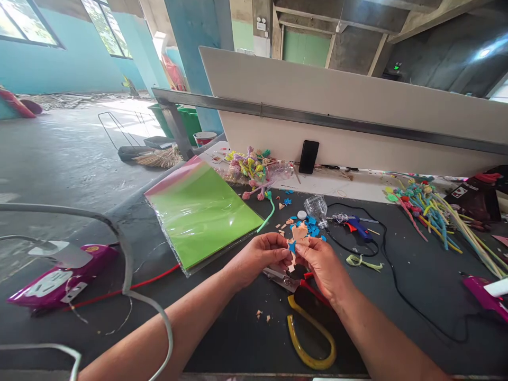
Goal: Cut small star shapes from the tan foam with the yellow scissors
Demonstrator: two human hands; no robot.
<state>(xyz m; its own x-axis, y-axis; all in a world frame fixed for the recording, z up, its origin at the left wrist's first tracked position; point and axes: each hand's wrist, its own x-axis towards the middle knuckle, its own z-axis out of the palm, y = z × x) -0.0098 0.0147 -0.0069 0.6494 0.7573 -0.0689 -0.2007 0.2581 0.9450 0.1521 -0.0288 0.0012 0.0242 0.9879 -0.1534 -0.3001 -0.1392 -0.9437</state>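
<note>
My left hand (pixel 270 255) and my right hand (pixel 322 260) meet above the dark table, fingertips pinched together. A small blue cut-out piece (pixel 292 247) shows at my left fingertips. The right fingers grip a jagged peach cut-out piece (pixel 300 232) close against it; which lies on top is hard to tell. Under the hands lie scissors (pixel 313 346) with yellow and red handles, partly covered by my right hand. Just beyond the fingers are scattered blue scraps (pixel 313 228), peach scraps, a white cap (pixel 302 215) and a clear plastic bottle (pixel 316 207).
A blue glue gun (pixel 360 228) with a black cord rests to the right. Green sheets in a clear sleeve (pixel 206 211) lie left. Fuzzy-stem flowers (pixel 250 164), a phone (pixel 308 157) and colourful stems (pixel 426 206) line the back. A purple power strip (pixel 63 275) and cables occupy the left.
</note>
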